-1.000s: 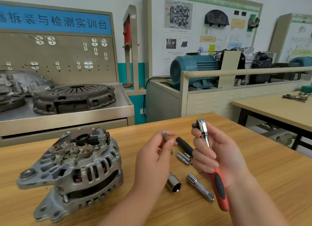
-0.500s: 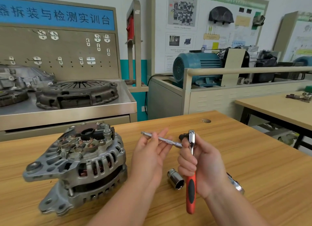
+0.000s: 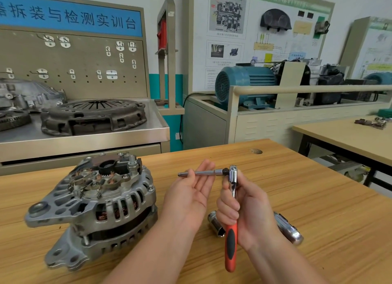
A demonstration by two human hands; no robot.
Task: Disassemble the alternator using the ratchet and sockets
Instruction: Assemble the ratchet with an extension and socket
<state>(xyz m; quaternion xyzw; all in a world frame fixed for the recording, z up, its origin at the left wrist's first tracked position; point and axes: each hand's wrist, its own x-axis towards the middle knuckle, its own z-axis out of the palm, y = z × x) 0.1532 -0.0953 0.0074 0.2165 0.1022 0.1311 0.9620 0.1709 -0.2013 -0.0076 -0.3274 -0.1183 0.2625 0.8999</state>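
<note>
We grip the ratchet (image 3: pixel 233 184) upright in our right hand (image 3: pixel 248 207) | our left hand (image 3: pixel 188 199) cradles the bar (image 3: pixel 203 173) on straight fingers (image 3: pixel 201 184), bar pointing left from the ratchet's head | alternator (image 3: pixel 93 205) lies left of those fingers, nearer that hand.

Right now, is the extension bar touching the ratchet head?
Touching. The head view shows the extension bar meeting the side of the ratchet head with no gap, while the right hand holds the handle.

matt cast-metal alternator (image 3: pixel 93 207); glossy chrome ratchet (image 3: pixel 233 178), orange-black plastic handle; wood-grain table (image 3: pixel 318 209).
</note>
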